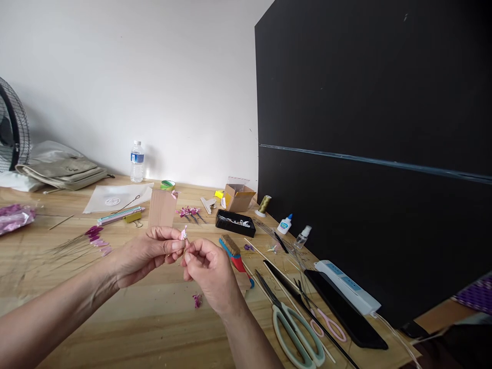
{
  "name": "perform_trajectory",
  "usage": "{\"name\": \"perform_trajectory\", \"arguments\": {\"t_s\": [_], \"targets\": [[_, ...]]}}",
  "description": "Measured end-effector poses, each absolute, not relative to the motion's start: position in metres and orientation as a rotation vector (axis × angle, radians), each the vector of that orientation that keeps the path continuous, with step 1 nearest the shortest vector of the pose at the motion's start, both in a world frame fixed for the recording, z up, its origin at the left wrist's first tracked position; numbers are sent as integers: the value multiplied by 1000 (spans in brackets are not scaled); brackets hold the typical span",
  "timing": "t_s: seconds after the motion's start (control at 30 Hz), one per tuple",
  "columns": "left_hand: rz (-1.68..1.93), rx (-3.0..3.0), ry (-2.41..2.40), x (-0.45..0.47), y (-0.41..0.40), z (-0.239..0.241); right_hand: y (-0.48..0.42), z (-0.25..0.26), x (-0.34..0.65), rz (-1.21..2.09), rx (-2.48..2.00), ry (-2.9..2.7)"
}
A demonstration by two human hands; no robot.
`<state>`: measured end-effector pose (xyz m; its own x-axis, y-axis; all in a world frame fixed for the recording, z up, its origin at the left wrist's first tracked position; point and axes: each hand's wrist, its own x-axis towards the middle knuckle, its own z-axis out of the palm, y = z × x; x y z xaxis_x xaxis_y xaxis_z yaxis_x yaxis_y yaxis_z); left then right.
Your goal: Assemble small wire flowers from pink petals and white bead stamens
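Presumably for steadiness, the left hand (144, 256) pinches the pink flower (184, 233) upright, its grip opposing the right hand (211, 271), which pinches the thin stem (183, 256) below.

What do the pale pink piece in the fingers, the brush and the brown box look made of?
Pale pink piece: perhaps thread or fabric, from its soft, matte look; too small to be sure.
Brush: tan fibre bristles, natural or synthetic unclear; smooth, bright red-and-blue handle, maybe plastic or painted wood.
Brown box: probably matte cardboard, given its plain sides and folded flaps.
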<state>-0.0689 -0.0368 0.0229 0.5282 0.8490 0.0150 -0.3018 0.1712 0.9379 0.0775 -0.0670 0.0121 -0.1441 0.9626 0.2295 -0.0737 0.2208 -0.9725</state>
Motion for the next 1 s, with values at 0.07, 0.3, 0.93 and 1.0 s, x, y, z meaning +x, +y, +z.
{"name": "perform_trajectory", "arguments": {"t_s": [0.07,0.3,0.93,1.0], "targets": [[902,1102,609,-68,-36,23,-68,11,76,1107,-943,-1394],[999,1074,655,-69,-35,26,-69,9,74,1274,-881,-1212],[1129,1381,804,-59,-43,26,-70,8,69,1406,-739,-1080],[1143,1379,806,-59,-43,25,-69,8,69,1429,-733,-1081]]}}
